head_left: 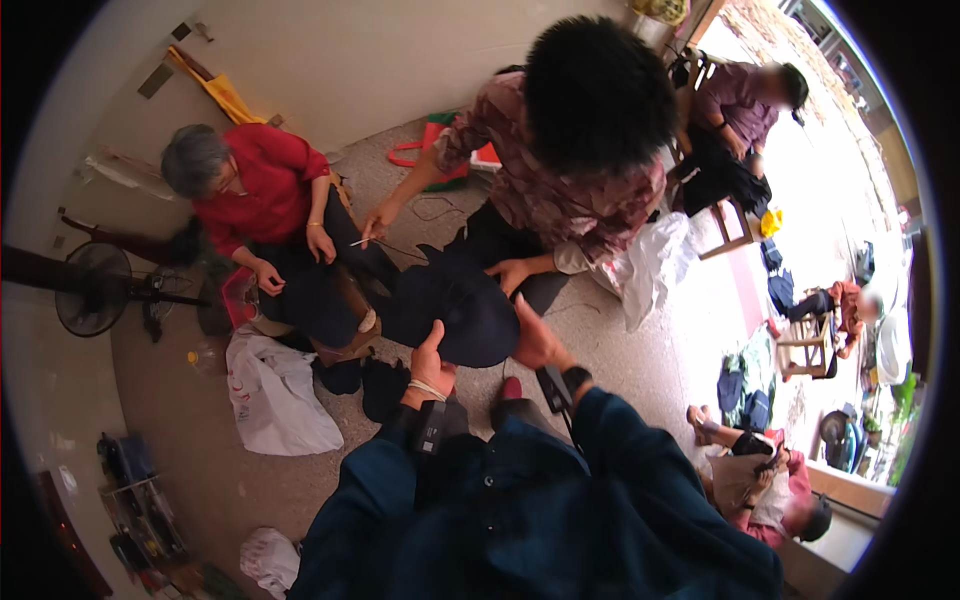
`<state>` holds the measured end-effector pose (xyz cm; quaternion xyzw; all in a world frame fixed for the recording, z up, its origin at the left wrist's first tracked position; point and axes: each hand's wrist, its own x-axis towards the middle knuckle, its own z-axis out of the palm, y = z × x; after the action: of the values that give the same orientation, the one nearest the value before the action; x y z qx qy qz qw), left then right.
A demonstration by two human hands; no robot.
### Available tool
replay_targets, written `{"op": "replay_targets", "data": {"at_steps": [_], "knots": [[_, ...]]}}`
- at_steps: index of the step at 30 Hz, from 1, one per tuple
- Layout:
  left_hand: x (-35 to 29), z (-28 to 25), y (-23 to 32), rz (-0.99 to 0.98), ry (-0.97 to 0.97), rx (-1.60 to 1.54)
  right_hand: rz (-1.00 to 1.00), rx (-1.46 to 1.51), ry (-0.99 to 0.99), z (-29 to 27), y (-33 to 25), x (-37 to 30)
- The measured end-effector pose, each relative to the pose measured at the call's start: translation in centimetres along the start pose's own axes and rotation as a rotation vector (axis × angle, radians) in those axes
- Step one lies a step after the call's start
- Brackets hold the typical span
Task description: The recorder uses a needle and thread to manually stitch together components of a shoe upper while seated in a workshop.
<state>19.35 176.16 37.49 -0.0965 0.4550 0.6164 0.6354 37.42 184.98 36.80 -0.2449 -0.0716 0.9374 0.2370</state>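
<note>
The speckled floor (620, 350) is carrying everything here, and the dark navy cloth piece (450, 305) is serving as the landmark at its middle. Just left of the cloth, a white plastic bag (275, 395) is lying crumpled on the floor, and further left a standing fan (92, 288) is facing the group. Beyond the cloth, a person in a patterned shirt (560, 190) is leaning over it, one hand resting on its far right edge and the other reaching out to the far left with a thin pale stick-like tool (362, 241). Left of the cloth, a person in a red top (265, 190) is sitting with dark fabric in the lap.

The wearer's left hand (430, 362) is gripping the near edge of the cloth, fingers curled closed around it. The right hand (537, 340) is pressing on the near right edge, thumb up; its fingers are hidden behind the cloth, so I cannot tell how tightly it is closing.

To do this holding well, I judge both hands should be keeping the cloth spread taut and level, pulling evenly apart, and staying clear of the other person's tool side.
</note>
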Motion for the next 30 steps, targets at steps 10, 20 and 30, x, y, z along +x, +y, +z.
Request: {"op": "replay_targets", "data": {"at_steps": [10, 20, 30], "knots": [[-3.1, -1.8, 3.0, 0.142, 0.163, 0.183, 0.109, -0.004, 0.201, -3.2, 1.9, 2.5], [-4.1, -3.2, 2.8, -0.007, -0.079, 0.239, 0.04, -0.214, 0.321, -3.9, 0.7, 4.9], [-4.4, -3.1, 2.4, -0.027, -0.056, 0.27, -0.006, -0.218, 0.36, -5.2, 0.9, 6.6]]}}
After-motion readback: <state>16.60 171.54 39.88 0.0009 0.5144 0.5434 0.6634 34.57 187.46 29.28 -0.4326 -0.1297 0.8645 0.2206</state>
